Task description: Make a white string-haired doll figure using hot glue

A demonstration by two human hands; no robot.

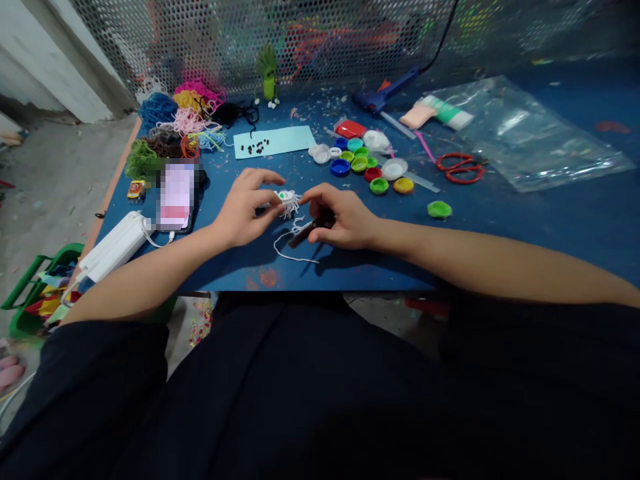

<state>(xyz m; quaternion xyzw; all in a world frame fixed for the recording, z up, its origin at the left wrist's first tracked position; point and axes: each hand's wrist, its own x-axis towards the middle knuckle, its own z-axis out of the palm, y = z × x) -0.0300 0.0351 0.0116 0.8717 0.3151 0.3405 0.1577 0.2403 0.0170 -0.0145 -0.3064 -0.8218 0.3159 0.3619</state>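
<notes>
Dark tool (pixel 303 233), diagonal, lower end leftward

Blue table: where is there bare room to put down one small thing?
The widest bare patch of the table is in front of the plastic bag, right of the lone green cap. A narrow one is between the phone and the left hand. Crowded: far left, heaped with yarn, and the middle, with coloured caps.

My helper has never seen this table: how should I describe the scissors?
On the blue table, look right to the clear plastic bag. By its left edge lie the scissors, set apart from the round caps nearby by two red handle loops.
</notes>
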